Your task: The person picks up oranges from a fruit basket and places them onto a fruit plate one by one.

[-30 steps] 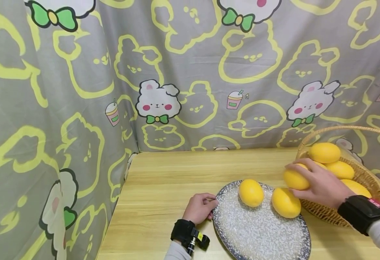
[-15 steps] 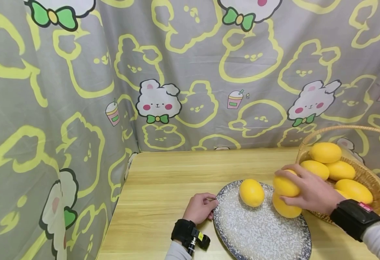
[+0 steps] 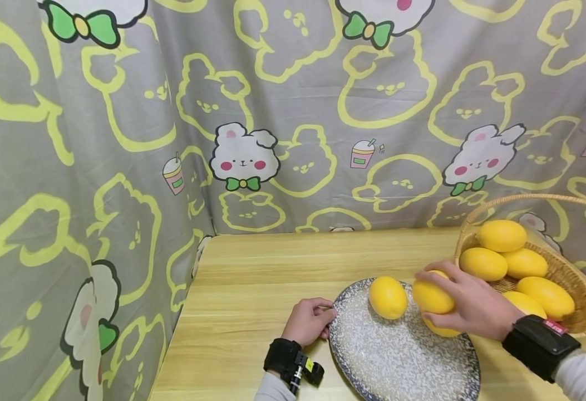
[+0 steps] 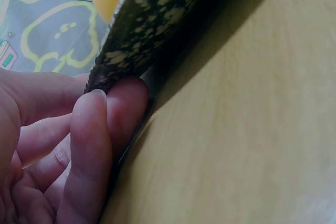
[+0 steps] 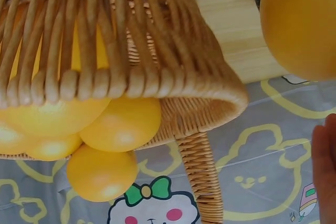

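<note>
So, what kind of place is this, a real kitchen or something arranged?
Probably an arranged tabletop set, not a kitchen: a cartoon rabbit curtain hangs behind and beside a plain wooden table, which bears only a speckled plate and a wicker basket of yellow fruit.

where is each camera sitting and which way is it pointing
Head: worn on the head, looks forward and down at the table; shows the left hand at the plate rim and the right hand with its grip on a yellow fruit.
Left wrist: low at the table, looks along the fingers pinching the plate edge.
Right wrist: looks past the held fruit at the basket; one fingertip shows, and the picture appears inverted.
Shared: head and right wrist both show basket and held fruit.
</note>
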`<state>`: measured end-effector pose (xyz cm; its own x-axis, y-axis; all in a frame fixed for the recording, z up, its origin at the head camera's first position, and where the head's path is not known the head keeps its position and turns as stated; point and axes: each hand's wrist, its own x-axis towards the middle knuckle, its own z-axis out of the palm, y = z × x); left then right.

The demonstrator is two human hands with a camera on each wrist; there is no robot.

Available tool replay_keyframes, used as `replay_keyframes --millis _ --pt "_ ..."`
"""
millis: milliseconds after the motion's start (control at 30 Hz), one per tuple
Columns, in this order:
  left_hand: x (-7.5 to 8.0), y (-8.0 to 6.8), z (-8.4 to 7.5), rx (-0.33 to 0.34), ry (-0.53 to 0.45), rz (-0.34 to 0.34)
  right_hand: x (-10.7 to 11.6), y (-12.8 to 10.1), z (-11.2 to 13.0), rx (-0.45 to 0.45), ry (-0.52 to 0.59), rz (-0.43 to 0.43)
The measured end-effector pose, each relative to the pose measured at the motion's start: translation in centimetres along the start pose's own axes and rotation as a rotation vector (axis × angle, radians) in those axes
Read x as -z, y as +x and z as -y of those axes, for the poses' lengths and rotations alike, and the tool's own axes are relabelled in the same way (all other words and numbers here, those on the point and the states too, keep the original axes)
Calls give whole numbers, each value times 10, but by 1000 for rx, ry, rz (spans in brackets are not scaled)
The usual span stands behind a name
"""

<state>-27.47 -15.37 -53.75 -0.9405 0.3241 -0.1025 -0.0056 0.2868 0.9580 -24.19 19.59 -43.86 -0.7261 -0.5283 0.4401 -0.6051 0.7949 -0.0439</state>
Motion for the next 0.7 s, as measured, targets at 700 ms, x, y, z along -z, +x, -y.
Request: replay_keyframes --millis 700 --pt "0 -1 -2 2 6 2 -11 -13 26 -119 70 88"
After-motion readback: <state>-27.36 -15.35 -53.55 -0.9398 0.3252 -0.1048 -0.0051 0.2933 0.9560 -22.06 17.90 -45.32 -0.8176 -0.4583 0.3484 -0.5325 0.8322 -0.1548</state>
